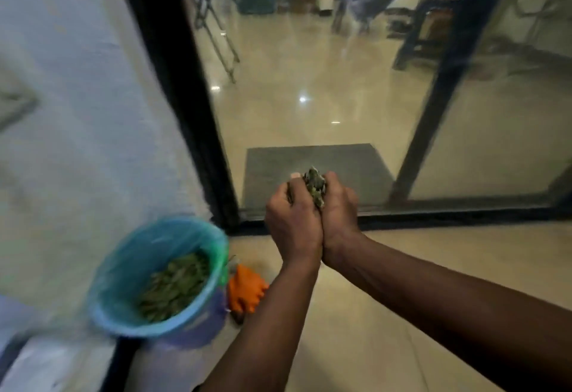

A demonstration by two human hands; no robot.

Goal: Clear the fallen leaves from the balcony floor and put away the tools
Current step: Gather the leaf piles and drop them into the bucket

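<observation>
We have only one view, worn on the head, so no part of the scene is shared with a second camera. It looks forward and down over both forearms, which enter from the bottom and bottom-right edges. The left hand (pixel 294 227) and right hand (pixel 339 215) lie close to the lens, just below the middle of the picture, with the leaves (pixel 314 187) between them near the centre. The bin (pixel 105 314) sits low at the left, farther off on the floor (pixel 402 298). Ahead, the view faces the glass door (pixel 309 82), whose dark frame (pixel 173 82) leans and bows with the wide lens. The left side is blurred.
</observation>
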